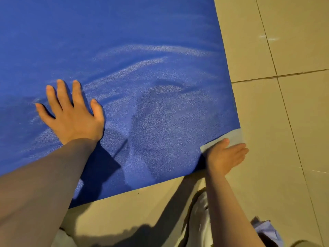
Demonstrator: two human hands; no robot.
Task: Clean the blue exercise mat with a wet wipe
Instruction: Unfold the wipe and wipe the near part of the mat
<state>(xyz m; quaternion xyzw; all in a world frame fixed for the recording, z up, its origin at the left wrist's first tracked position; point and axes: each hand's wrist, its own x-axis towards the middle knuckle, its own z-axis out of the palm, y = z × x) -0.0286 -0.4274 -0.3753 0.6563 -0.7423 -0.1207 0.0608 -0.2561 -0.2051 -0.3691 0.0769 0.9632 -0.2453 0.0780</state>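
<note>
While a crumpled pale-blue cloth (268,232) lies on the tiled floor (284,122) at the near right, the right hand (227,155) presses a wet wipe (229,138) flat-fingered onto the near right corner of the blue exercise mat (142,50). Further in, the left hand (71,111) rests on the mat, fingers spread and straight, well apart from the right. Beyond, damp streaks sheen across the mat
</note>
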